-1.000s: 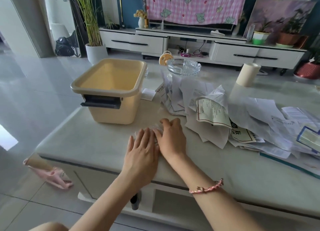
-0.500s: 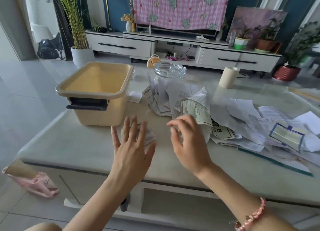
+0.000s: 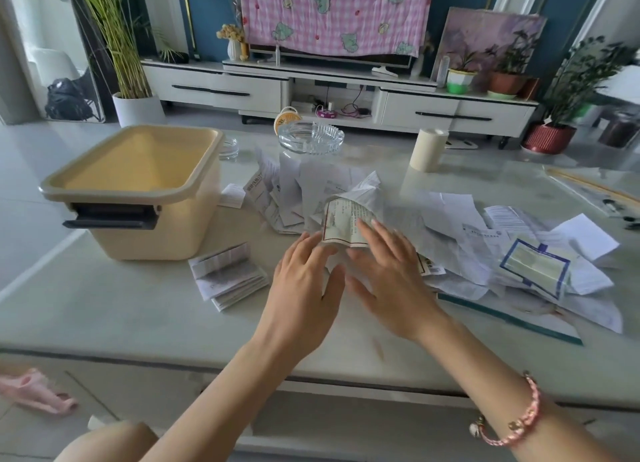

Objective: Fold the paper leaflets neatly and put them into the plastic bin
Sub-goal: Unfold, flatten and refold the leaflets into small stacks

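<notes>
- Head view, far left: a pink item (image 3: 34,390) lies on the floor below the tabletop (image 3: 138,316). The frame edge cuts it off, and what it is cannot be made out.
- Plastic bin (image 3: 156,233): stands upright near the left edge of the tabletop with a dark handle on its near wall. The near rim hides the lower interior.
- Folded leaflet (image 3: 227,276): lies flat on the tabletop just beside the bin's near right corner, outside the bin. Its print is too small to read.
- Left hand (image 3: 304,288): fingers straight and slightly apart, gripping nothing. The tips reach the lower left corner of the red-bordered leaflet (image 3: 341,222). Blur prevents confirming contact.
- Glass ashtray (image 3: 311,137): stands at the far edge. Paper hides its base.
- Right hand (image 3: 391,281): fingers straight and spread wide, tips resting on the red-bordered leaflet. The palm covers the paper beneath it.
- Bracelet (image 3: 519,423): pink, on the right wrist.
- Loose leaflets (image 3: 450,226): an overlapping, crumpled pile from the tabletop's middle to its right edge. Individual sheets cannot be counted. The pile partly covers a teal-edged booklet (image 3: 509,317).
- Paper roll (image 3: 428,149): stands upright at the far edge, apart from the pile.
</notes>
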{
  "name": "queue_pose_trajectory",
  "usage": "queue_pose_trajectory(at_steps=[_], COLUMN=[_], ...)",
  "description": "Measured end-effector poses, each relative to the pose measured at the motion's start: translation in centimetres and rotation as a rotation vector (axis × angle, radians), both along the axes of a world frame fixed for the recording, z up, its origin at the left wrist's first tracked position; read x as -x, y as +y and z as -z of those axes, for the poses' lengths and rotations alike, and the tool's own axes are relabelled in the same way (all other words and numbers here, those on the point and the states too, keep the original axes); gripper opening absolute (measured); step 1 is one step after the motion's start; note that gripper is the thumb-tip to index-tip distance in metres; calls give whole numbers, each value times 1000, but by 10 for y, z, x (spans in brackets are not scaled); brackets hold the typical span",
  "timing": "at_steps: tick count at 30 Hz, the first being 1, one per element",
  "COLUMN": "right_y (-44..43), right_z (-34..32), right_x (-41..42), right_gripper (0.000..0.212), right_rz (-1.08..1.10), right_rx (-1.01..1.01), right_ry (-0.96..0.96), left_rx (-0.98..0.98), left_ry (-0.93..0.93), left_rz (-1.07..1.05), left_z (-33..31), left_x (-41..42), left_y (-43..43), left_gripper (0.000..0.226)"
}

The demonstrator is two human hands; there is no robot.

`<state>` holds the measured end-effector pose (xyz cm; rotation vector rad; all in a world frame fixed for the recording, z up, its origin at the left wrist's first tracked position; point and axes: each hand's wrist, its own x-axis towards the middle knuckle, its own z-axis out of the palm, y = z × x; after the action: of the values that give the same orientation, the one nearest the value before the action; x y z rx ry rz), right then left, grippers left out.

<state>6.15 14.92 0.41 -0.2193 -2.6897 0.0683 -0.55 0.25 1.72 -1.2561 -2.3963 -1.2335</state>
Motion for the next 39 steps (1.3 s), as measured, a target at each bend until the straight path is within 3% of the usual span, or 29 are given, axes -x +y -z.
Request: queue_pose_trajectory(at_steps=[2, 4, 11, 15, 18, 20, 25, 30, 31, 33, 35, 36, 39], right_y=[4, 6, 4, 13, 20, 22, 18, 12, 13, 13, 13, 11, -1], right_z=[-2, -9, -56, -68, -60, -52, -45, -41, -40, -42, -46, -48, -52], right_x=[1, -5, -54, -72, -77, -80, -87, -95, -98, -103, -106, -107, -109], right_gripper=[69, 61, 35, 30, 38, 39, 38, 33, 33, 41, 48, 52, 71], right_rz=[26, 8, 0, 162, 214, 249, 264, 91, 119, 220, 156, 73, -52], right_rx=[11, 60, 737, 916, 1149, 1216, 1135, 1129, 991, 470, 78, 58, 262], right_ry=[-9, 108, 694, 949, 896, 831, 771, 567, 552, 526, 467, 399, 137], left_rx=[-12, -35, -155, -330, -369, -354, -318, -286, -298, -299, -286, -277, -223], left_ry=[-24, -51, -158, -528, -824, -981, -1070, -1000, -998, -978, -968, -971, -971], left_rz=[-15, -30, -10, 98, 198, 290, 461, 412, 403, 400, 416, 438, 542], left_z=[-2, -4, -8, -13, -17, -19, -18, -18, -17, -19, -21, -22, -24], left_x=[0, 3, -1, -10, -14, -17, -18, -29, -29, -31, -31, -32, -35], left_y=[3, 4, 5, 10, 14, 16, 15, 16, 16, 17, 17, 16, 14], left_gripper=[33, 33, 31, 37, 56, 53, 59, 37, 38, 37, 35, 33, 27])
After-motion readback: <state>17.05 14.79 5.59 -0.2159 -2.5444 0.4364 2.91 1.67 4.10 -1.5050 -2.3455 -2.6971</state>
